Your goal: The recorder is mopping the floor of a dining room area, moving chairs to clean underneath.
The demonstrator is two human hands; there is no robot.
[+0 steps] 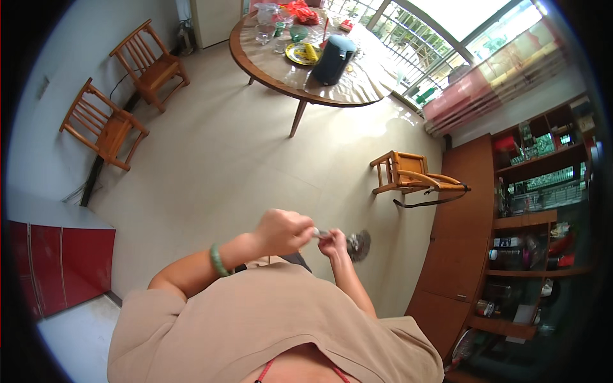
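Note:
My left hand point(285, 232), with a green bangle on its wrist, is closed around the upper end of a pale handle point(320, 233). Just to its right, my right hand point(333, 242) grips the same handle, lower along it. Beyond my right hand, near the floor, shows a dark grey, mop-like head point(358, 245). It is partly hidden by my right hand and blurred, so its exact kind is not clear. The part of the handle between my right hand and the head is hidden.
A round wooden table point(273, 88) bearing a dark bin-like container point(334, 60) and dishes stands ahead. Wooden chairs point(153, 72) point(112, 134) line the left wall. A small wooden chair point(407, 172) with a hanging strap and a wooden cabinet point(452, 263) are at right; red panels point(86, 263) at left.

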